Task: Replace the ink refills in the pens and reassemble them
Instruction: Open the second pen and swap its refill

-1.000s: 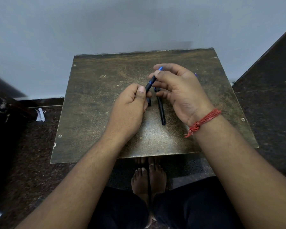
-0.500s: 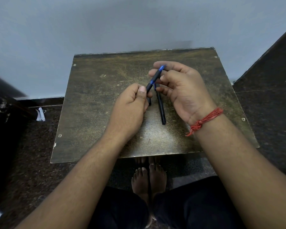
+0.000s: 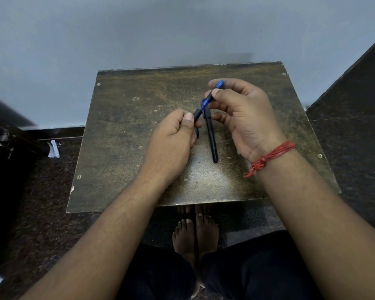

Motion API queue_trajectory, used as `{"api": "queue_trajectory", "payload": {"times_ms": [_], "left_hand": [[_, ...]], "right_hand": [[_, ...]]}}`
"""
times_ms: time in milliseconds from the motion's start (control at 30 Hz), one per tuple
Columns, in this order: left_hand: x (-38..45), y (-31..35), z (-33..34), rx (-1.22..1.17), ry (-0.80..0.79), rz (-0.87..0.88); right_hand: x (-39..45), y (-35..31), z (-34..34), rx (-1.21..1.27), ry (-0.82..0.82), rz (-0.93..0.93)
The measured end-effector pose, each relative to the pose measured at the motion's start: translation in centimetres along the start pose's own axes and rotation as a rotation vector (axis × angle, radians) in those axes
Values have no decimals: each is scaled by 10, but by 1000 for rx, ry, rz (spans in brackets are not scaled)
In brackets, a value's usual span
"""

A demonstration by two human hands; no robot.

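While both hands work one pen [image 3: 206, 105] above the desk [image 3: 128, 131], we take the step to be parting or joining its two halves.

We see the left hand [image 3: 173, 137] clenched around the dark barrel, and the right hand [image 3: 243, 111] pinching the blue-tipped upper section in its fingers [image 3: 218, 93], the pen slanting up to the right. A second pen [image 3: 211, 139] lies flat on the desk between the hands. To do this well, we would keep both halves in one straight line, twist gently instead of bending, and work low over the desk so any loose refill or spring lands close. We cannot tell whether a refill is seated.
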State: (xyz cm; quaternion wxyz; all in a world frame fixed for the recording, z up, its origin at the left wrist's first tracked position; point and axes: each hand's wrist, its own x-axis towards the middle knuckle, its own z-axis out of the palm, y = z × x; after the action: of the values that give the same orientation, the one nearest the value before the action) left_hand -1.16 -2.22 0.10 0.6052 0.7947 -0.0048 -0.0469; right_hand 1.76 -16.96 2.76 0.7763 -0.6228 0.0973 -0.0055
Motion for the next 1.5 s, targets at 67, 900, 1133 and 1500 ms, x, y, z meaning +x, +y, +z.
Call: {"api": "queue_trajectory", "payload": {"times_ms": [67, 900, 1133, 1500], "left_hand": [[0, 0, 0, -2, -6, 5], [7, -2, -10, -177, 274, 34], [12, -4, -14, -230, 318, 20], [12, -5, -14, -229, 319, 11]], "right_hand": [[0, -2, -1, 31, 3, -13], [-4, 7, 7, -862, 10, -279], [-27, 9, 33, -1370, -122, -391], [-34, 18, 41, -1485, -187, -398]]}}
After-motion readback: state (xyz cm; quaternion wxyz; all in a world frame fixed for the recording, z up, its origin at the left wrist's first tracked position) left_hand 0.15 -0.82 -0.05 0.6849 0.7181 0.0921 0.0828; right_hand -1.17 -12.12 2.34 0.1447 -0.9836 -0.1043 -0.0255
